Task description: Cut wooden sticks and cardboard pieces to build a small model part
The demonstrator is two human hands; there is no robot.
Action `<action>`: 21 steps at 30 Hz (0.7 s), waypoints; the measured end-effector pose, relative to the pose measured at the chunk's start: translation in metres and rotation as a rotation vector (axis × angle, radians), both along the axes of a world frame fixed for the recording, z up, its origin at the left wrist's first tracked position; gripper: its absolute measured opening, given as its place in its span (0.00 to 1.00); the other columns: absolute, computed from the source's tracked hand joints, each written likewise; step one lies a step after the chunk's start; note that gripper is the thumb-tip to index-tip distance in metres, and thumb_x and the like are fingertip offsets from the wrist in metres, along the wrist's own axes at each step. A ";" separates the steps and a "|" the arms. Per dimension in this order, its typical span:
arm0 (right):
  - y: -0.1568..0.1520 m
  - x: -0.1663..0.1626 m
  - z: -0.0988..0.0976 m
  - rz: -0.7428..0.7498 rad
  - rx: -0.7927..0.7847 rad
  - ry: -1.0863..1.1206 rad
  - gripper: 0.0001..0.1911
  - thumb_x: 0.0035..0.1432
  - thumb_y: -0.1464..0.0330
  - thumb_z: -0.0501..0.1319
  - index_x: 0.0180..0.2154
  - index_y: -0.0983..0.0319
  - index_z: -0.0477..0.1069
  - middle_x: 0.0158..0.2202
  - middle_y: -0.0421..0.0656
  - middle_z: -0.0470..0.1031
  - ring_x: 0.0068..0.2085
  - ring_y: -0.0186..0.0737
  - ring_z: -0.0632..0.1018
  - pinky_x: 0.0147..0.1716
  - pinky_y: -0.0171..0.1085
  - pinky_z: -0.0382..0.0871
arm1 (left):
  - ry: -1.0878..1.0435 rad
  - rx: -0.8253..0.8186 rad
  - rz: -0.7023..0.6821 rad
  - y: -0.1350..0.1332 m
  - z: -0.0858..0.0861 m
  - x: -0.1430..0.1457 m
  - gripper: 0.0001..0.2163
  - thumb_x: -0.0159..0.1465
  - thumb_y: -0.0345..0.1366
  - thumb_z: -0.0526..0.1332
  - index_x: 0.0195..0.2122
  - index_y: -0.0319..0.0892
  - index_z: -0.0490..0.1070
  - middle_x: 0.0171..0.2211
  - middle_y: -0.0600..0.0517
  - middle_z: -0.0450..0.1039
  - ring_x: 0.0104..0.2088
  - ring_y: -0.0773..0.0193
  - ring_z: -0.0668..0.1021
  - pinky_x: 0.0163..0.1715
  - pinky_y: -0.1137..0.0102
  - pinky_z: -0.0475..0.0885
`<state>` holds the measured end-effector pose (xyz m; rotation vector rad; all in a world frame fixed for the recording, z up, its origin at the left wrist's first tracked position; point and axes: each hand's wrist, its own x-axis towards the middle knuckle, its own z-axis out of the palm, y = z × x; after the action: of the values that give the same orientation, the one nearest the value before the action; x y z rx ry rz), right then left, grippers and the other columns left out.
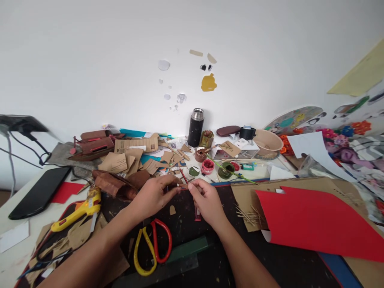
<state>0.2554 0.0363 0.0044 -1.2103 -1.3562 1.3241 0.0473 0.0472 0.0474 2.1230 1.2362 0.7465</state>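
Note:
My left hand [154, 195] and my right hand [207, 201] meet over the dark mat [186, 224] at the middle of the table. Both pinch a small brown cardboard piece [181, 186] between their fingertips. A thin red-handled brush [183, 175] sticks up just behind the fingers; I cannot tell which hand, if either, holds it. Red and yellow scissors [153, 246] lie on the mat between my forearms. A small cardboard scrap [172, 209] lies under the hands.
A yellow glue gun [79, 211] lies at the left, a brown cardboard model [115, 185] behind it. Cardboard scraps [132, 158], paint pots [207, 166], a black flask [196, 127] and a bowl [268, 142] crowd the back. Red paper [315, 222] and toothpicks [247, 215] lie right.

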 end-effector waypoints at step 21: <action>0.000 0.001 0.009 -0.011 0.091 -0.136 0.14 0.67 0.57 0.61 0.33 0.59 0.74 0.23 0.36 0.63 0.25 0.36 0.63 0.25 0.35 0.55 | 0.004 -0.022 -0.016 -0.001 0.002 0.001 0.10 0.72 0.42 0.60 0.37 0.45 0.76 0.35 0.52 0.81 0.36 0.60 0.80 0.37 0.69 0.71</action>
<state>0.2560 0.0362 0.0133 -1.2619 -1.4874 1.1770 0.0486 0.0462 0.0490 2.1150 1.2221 0.7188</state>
